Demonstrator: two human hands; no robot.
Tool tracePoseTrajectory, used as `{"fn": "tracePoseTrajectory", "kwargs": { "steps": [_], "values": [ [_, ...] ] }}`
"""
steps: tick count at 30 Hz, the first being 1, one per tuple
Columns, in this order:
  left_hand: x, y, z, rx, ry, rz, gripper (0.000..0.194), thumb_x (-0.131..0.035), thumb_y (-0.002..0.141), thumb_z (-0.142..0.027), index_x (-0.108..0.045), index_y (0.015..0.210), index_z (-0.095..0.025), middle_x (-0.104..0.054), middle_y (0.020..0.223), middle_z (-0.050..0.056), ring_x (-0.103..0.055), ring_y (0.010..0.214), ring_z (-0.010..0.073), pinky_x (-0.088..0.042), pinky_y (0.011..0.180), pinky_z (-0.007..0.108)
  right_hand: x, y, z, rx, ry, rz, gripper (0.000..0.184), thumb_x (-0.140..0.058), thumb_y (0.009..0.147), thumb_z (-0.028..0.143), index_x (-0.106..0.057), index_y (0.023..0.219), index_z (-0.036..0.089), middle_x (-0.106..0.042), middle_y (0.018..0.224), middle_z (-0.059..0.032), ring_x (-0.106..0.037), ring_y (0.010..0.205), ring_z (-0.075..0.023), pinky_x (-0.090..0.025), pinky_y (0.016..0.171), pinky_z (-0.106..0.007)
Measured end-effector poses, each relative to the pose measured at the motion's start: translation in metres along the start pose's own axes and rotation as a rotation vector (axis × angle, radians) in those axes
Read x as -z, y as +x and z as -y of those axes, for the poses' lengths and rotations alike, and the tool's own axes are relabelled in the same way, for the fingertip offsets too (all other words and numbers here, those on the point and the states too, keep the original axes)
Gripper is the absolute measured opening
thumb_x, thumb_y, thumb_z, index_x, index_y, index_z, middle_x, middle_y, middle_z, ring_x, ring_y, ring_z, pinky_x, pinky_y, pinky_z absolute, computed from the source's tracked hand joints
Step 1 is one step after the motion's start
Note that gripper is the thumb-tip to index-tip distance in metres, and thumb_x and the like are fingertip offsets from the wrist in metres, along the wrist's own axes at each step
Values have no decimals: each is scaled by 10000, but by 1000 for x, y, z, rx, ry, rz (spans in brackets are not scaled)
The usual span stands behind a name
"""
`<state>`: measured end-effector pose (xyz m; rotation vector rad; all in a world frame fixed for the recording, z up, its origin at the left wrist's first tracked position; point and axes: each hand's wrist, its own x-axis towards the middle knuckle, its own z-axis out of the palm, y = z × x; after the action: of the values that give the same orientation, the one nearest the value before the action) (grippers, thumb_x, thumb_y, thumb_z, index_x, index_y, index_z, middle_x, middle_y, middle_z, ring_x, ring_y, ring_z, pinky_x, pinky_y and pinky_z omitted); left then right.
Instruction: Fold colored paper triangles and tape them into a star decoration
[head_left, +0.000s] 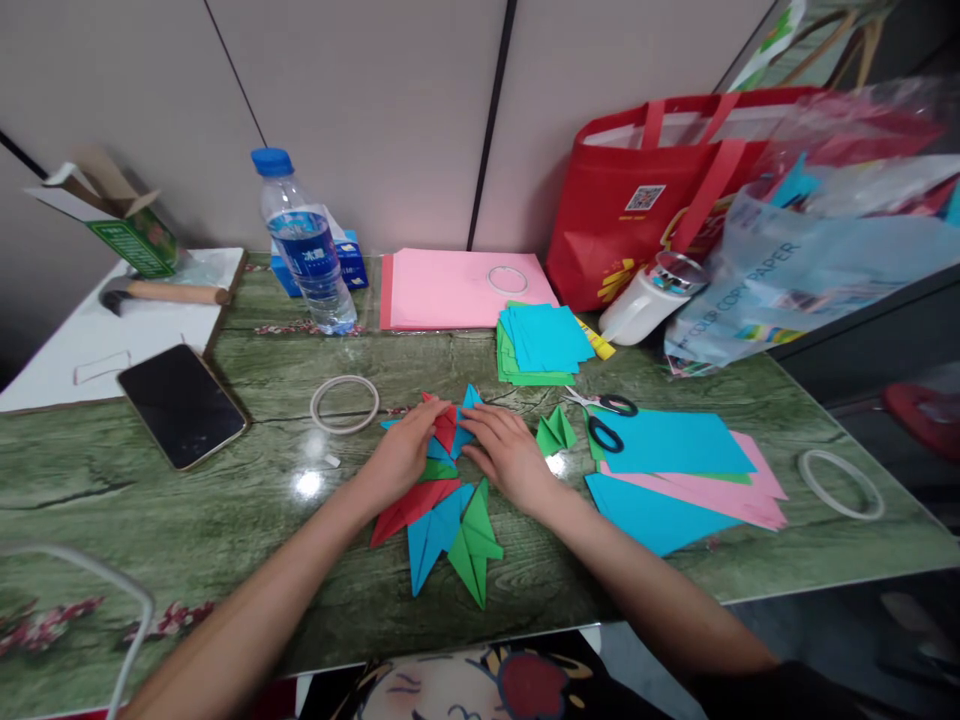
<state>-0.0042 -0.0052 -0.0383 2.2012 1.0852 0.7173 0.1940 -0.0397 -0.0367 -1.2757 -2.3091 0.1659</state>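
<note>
**Both hands rest on an arc of folded paper pieces [438, 530] on a green tabletop [247, 530]**

At the far left, a green and white box [139, 238] stands open behind a hammer [176, 291], which lies on a white board [64, 345]. A dark-screened phone [184, 405] rests partly on the board's near edge. Next comes a water bottle [306, 250] with a blue cap, upright in front of a small blue box [352, 262]; nearer the table's front edge lies a white ring [313, 408].

In the middle, the folded pieces, red, blue and green, form a curve with pointed ends outward. The left hand [405, 447] is half curled over a red piece [445, 428] at the top; whether it pinches the paper I cannot tell. The right hand [514, 455] has its fingers stretched close together over a neighbouring blue piece [469, 400]; its grip is likewise unclear.

Beyond them lie pink sheets [450, 290], then a pile of blue and green squares [544, 340]. Right of the right hand sits a loose green folded piece [555, 432], near black-handled scissors [606, 436] lying on blue, pink and green sheets [675, 440]. A white mug [641, 308] stands before a red bag [607, 200], with a plastic bag [795, 270] alongside.
</note>
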Motion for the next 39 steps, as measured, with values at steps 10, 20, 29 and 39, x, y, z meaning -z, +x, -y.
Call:
{"fn": "tracePoseTrajectory", "kwargs": {
  "steps": [10, 20, 29, 39],
  "values": [
    [0, 0, -3, -6, 17, 17, 397, -331, 874, -99, -478, 1242, -133, -545, 1282, 119, -455, 1256, 210, -394, 1048, 438, 8, 2, -7, 80, -2, 45, 363, -522, 889, 331, -562, 1204, 154, -578, 1232, -131, -492, 1188, -257, -433, 995, -460],
    [-5, 0, 1, -49, 72, 6, 398, -308, 886, -84, -479, 1244, -104, -532, 1294, 144, -428, 1279, 206, -374, 1066, 443, 1, 2, -8, 170, -198, 36, 259, -536, 884, 283, -630, 1079, 141, -617, 1179, -126, -517, 1171, -269, -472, 951, -433],
    [-3, -1, 0, -69, 106, 19, 343, -378, 915, -197, -494, 1231, -129, -529, 1302, 132, -426, 1281, 220, -385, 1056, 443, 1, 3, -5, 184, -221, 17, 239, -554, 871, 276, -630, 1051, 137, -632, 1140, -141, -541, 1145, -278, -481, 936, -440],
    [-5, -1, 3, -83, 92, 18, 347, -381, 909, -178, -497, 1233, -136, -519, 1314, 131, -403, 1299, 217, -358, 1073, 451, -5, 2, 4, 183, -325, 68, 194, -530, 883, 305, -602, 955, 140, -601, 1166, -158, -493, 1207, -308, -442, 982, -481]
  ]
}}
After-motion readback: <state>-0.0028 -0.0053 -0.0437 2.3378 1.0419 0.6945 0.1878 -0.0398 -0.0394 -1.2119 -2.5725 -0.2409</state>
